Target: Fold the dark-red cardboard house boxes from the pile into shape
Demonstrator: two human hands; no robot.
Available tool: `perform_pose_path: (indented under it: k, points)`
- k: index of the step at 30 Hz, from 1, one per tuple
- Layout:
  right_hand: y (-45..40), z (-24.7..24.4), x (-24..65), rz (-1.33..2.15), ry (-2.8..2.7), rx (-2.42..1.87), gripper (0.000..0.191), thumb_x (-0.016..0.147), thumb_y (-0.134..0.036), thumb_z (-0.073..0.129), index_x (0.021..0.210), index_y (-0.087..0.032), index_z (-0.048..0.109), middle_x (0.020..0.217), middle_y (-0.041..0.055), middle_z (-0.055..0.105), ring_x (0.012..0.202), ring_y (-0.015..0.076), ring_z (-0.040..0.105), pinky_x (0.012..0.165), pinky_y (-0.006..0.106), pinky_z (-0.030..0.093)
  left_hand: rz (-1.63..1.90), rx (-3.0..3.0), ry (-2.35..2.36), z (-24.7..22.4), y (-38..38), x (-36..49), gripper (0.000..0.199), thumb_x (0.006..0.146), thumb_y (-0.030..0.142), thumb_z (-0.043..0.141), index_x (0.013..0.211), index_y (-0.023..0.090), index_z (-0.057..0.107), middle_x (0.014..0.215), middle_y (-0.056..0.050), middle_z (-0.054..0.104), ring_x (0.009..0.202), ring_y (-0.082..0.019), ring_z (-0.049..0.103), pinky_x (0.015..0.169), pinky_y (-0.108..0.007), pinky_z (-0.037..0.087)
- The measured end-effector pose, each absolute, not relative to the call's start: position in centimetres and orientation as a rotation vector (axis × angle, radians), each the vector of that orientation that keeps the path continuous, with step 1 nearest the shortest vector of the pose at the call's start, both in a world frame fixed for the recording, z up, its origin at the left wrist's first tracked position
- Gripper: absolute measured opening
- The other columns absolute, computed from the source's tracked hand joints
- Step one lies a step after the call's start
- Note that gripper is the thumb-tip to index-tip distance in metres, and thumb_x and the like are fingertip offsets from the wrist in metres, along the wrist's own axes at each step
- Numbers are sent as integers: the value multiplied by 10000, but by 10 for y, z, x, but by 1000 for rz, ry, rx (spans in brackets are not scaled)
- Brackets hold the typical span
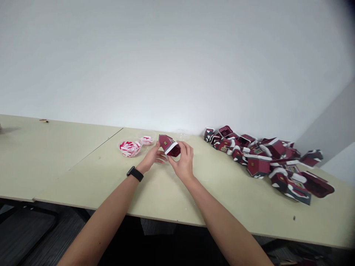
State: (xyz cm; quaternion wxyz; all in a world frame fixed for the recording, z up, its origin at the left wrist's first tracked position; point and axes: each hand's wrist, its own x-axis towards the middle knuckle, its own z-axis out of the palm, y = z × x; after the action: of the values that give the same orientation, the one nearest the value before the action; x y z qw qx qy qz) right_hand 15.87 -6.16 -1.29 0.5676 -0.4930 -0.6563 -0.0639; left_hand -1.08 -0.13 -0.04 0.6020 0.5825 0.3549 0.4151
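Between my hands is a small dark red model house [168,145] with a white snow-like roof edge, tilted with its gable and tiny yellow window facing up and left. My right hand [183,161] grips its right side, and the fingers of my left hand [152,156] press against its lower left side. Just left of my left hand, a clear plastic bowl [129,149] holds red-and-white pieces. A smaller batch of similar pieces [146,140] lies behind it. A clear round dome or lid [182,135] sits behind my right hand.
A large heap of similar red houses [263,159] covers the table's right side against the white wall. The pale table [83,177] has a seam left of my hands and a front edge below my forearms. A black band [135,173] circles my left wrist.
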Motion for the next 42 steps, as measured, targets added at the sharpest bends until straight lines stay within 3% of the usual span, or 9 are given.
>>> perform_pose_path:
  k: [6,9,13,16,20,23,32,39,42]
  points:
    - [-68,-17,144,-481,-1840,-1349,652,908,-143,612,1533,-263,471,1608,169,429,1466,345,410,1248,649,187,988,1193,774,7,-6,-9,760,863,794,603,1320,189,652,1146,-145,758,968,-266,726,824,-393,606]
    - [-75,-17,135,-389,-1897,-1281,675,901,-220,655,1542,-276,452,1655,163,363,1499,355,375,1262,667,151,1036,1244,786,6,-7,-12,633,852,644,725,1301,203,662,1223,-127,740,1017,-254,711,833,-360,584]
    - [-74,-17,136,-55,-1630,-1165,599,939,-396,620,1496,-241,465,1612,168,399,1508,323,374,1247,580,303,1126,1348,848,4,-4,-14,583,846,486,760,1347,228,609,1329,-111,701,1085,-248,697,827,-331,562]
    - [-62,-16,150,356,-1353,-1120,535,942,-444,588,1428,-242,493,1526,153,509,1426,292,482,1172,517,431,1145,1472,882,4,-1,-15,587,831,426,764,1351,219,589,1303,-113,710,1072,-255,699,792,-322,551]
    - [-51,-8,169,991,-1107,-1030,575,831,-482,723,1336,-260,560,1389,110,649,1241,274,639,1039,450,534,1048,1582,746,6,-3,-15,619,830,410,780,1374,213,558,1283,-113,721,1117,-275,699,874,-361,558]
    - [-52,-2,174,1234,-1105,-936,549,749,-455,818,1227,-253,641,1227,68,736,1128,264,687,969,419,557,966,1652,670,9,-6,-15,643,835,401,791,1395,215,537,1305,-116,714,1178,-294,684,946,-395,551]
    - [-40,-20,169,1034,-1089,-898,541,612,-370,892,1042,-233,595,1096,35,731,1045,228,690,966,392,545,1073,1852,767,-3,2,-10,550,864,415,756,1320,201,535,1355,-124,658,1246,-300,638,1042,-451,522]
    - [-27,-35,173,937,-1185,-954,549,636,-367,843,1099,-244,575,1105,28,716,1048,227,686,1002,409,540,1107,1927,802,-9,7,-8,531,896,484,713,1314,215,525,1341,-133,655,1231,-294,643,951,-427,568]
    - [-21,-42,175,926,-1197,-983,651,647,-382,844,1212,-253,547,1162,50,708,1082,239,692,1017,430,540,1122,1968,852,-14,12,-10,520,897,494,697,1302,210,535,1307,-135,671,1194,-296,656,924,-424,569]
